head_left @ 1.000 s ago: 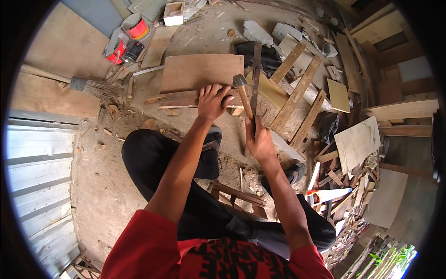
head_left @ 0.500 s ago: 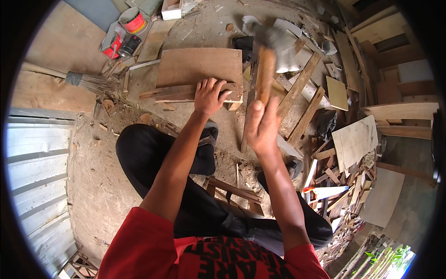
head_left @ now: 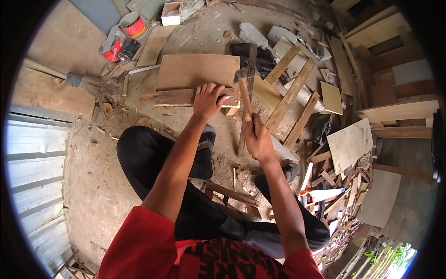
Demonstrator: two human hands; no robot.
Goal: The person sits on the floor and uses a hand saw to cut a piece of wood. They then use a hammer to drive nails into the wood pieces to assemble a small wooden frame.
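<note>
Dusty floor, flat plywood board (head_left: 197,69), wooden-handled hammer (head_left: 242,90)

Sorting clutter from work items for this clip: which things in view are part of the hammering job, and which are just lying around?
In use:
- hammer, gripped in the right hand
- wooden slat, pressed down by the left hand
- plywood board under it

Lying about:
- paint cans
- broom
- small wooden box
- loose planks
- offcut pile
</note>
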